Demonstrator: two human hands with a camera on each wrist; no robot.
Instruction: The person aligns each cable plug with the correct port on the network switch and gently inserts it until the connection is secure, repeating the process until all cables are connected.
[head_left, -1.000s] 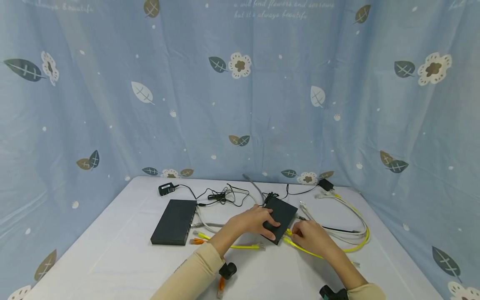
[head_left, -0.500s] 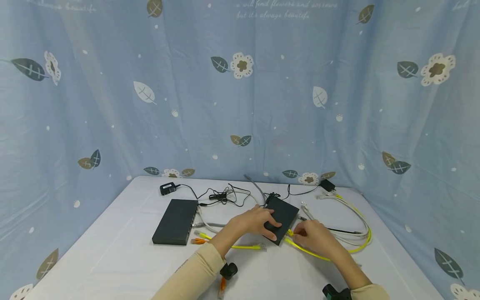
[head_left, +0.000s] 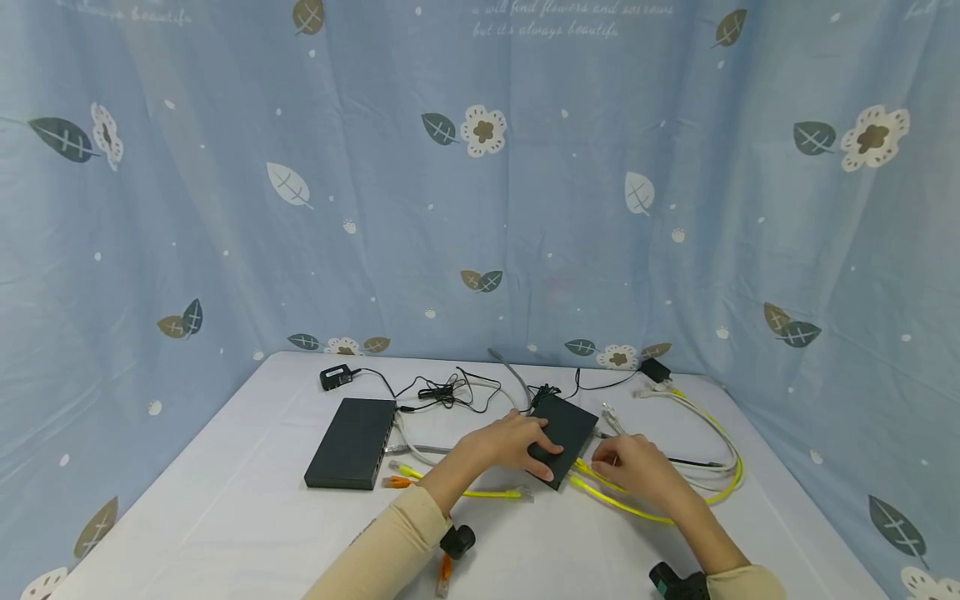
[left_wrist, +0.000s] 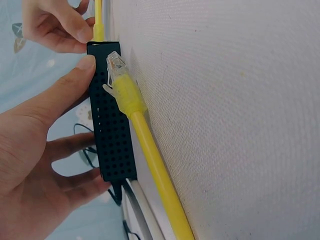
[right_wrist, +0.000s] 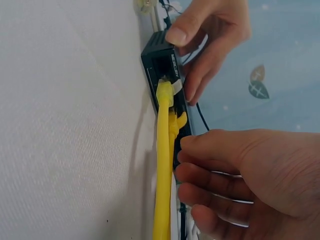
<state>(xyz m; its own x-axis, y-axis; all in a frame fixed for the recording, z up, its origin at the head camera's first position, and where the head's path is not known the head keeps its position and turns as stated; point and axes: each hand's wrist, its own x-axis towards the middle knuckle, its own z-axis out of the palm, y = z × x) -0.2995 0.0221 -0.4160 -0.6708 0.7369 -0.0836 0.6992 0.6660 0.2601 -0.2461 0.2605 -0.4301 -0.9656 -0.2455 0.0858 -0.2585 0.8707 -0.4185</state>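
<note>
In the head view, a black network switch (head_left: 572, 427) lies at an angle right of centre. My left hand (head_left: 513, 446) rests on its top, thumb and fingers spread and pressing. Two yellow network cables run from its port side. In the right wrist view, one yellow plug (right_wrist: 165, 95) sits in a port, and a second yellow plug (right_wrist: 173, 122) sits in another beside it. My right hand (head_left: 637, 471) is beside the ports with fingers loosely bent, holding nothing. A loose yellow cable end (left_wrist: 127, 95) with a clear plug shows in front of the switch in the left wrist view.
A second, larger black box (head_left: 350, 443) lies on the left, with a black power adapter (head_left: 335, 377) behind it. Another adapter (head_left: 655, 370) lies at the back right. Bundled black cord (head_left: 442, 392), an orange-ended cable (head_left: 444, 575) and white cables lie around. A curtain hangs behind.
My right hand has let go of the yellow plug at the port side and shifted slightly right and up, away from it. The left hand and the switch have stayed in place.
</note>
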